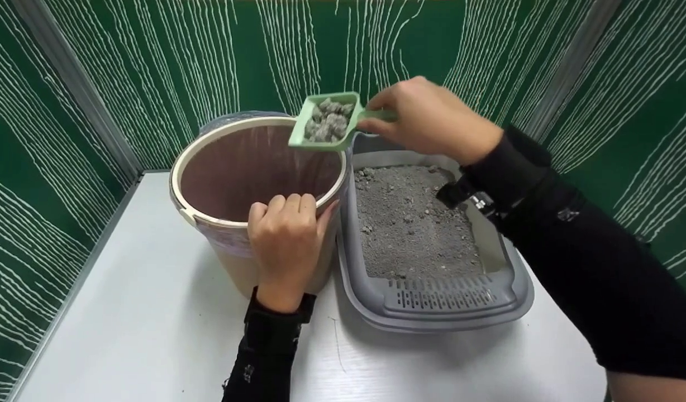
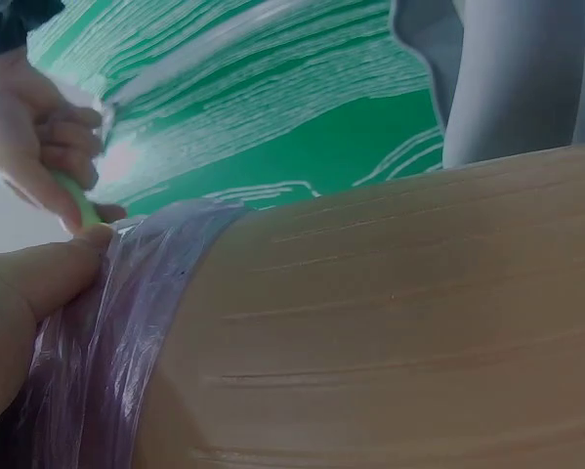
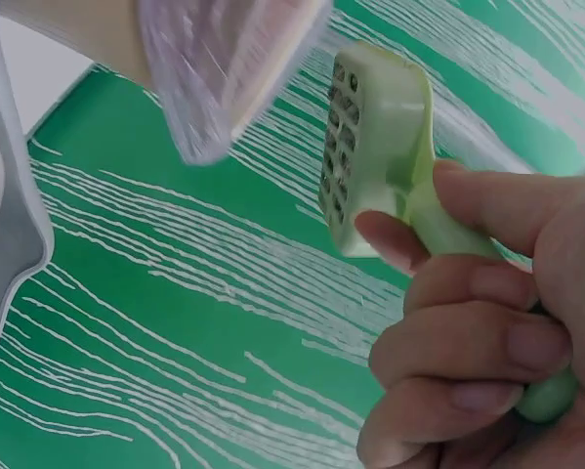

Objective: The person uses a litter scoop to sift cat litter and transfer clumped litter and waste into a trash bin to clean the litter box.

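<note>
Head cam: R hand (image 1: 432,118) has fingers curled round the handle of a pale-green plastic scoop (image 1: 301,124) of grey clumps (image 1: 329,120), above a round beige bin (image 1: 239,265). L hand (image 1: 286,237) grips bin's near edge. Scoop's prob light n stiff, clumps prob crumbly: hold the handle, level. L wrist: crinkly purple film liner (image 2: 141,303), prob slippery. R wrist: scoop's slotted underside, which head cam misses.

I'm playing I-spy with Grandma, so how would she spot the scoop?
On the white table, a round bin stands left of a gray tray. Near the bin's top, the right hand holds the scoop. Unlike its neighbours, it's small and pale green.
</note>
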